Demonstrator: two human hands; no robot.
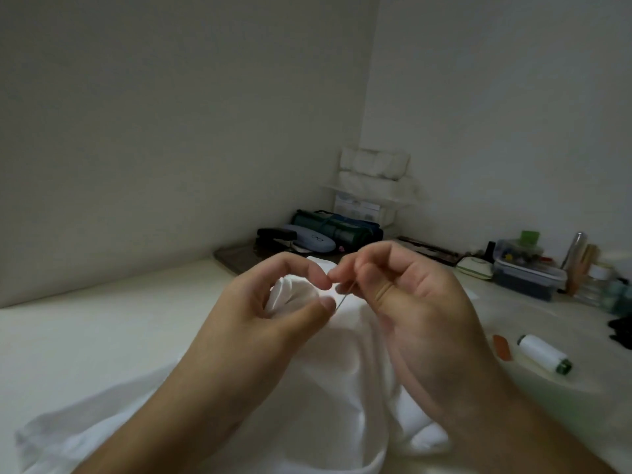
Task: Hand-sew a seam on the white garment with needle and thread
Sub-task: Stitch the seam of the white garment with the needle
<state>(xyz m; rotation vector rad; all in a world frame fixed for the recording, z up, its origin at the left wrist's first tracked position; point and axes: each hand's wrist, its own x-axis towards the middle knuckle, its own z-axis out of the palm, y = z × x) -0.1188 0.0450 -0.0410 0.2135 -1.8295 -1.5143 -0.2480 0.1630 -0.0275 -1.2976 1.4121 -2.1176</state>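
Left hand (260, 313) curled w/ thumb and forefinger nearly closed, bunching a fold of the white garment (328, 364) raised off the table (85, 336). Right hand (410, 299) curled tight, thumb and forefinger pinching the needle (343, 298) just beside the left fingertips; needle slanted down toward the cloth, tip at the fold. Thread not discernible, too fine. Rest of garment spread over table toward the viewer. White thread spool (543, 358) lying on its side well to the right, apart from both hands.
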